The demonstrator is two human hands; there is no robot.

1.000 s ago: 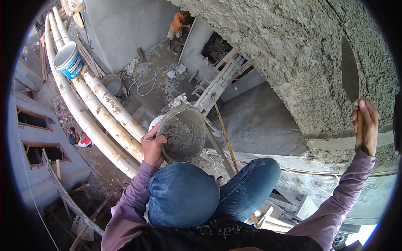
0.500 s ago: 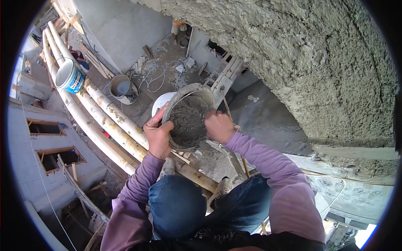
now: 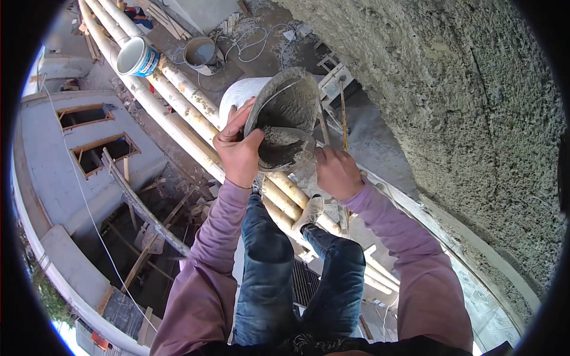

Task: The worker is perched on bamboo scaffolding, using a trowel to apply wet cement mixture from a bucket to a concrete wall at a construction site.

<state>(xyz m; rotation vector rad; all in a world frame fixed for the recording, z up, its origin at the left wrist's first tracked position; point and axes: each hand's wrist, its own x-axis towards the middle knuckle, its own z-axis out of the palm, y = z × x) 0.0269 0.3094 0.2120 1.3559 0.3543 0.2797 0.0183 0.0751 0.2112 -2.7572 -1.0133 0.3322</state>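
Observation:
My left hand [image 3: 240, 151] grips the left rim of a round mortar bucket [image 3: 285, 104], which is tilted toward me with grey wet mortar inside. My right hand [image 3: 338, 169] is closed on a trowel [image 3: 288, 137], its blade inside the lower part of the bucket and coated in mortar. A white rounded container [image 3: 234, 92] is partly hidden behind the bucket. The rough, mortar-covered wall [image 3: 475, 107] rises to my right, beside my right arm.
Long bamboo poles [image 3: 166, 121] run beneath my feet, with a blue-labelled pail [image 3: 129, 59] on them. Far below are a basin [image 3: 200, 53], loose hoses and planks. At left, a pale structure [image 3: 47, 166] has timber-framed openings [image 3: 104, 151], and a thin white line crosses it.
My right hand has left the wall and brought the trowel down into the bucket. The bucket sits higher in the picture, and the view has shifted, showing both my legs and feet.

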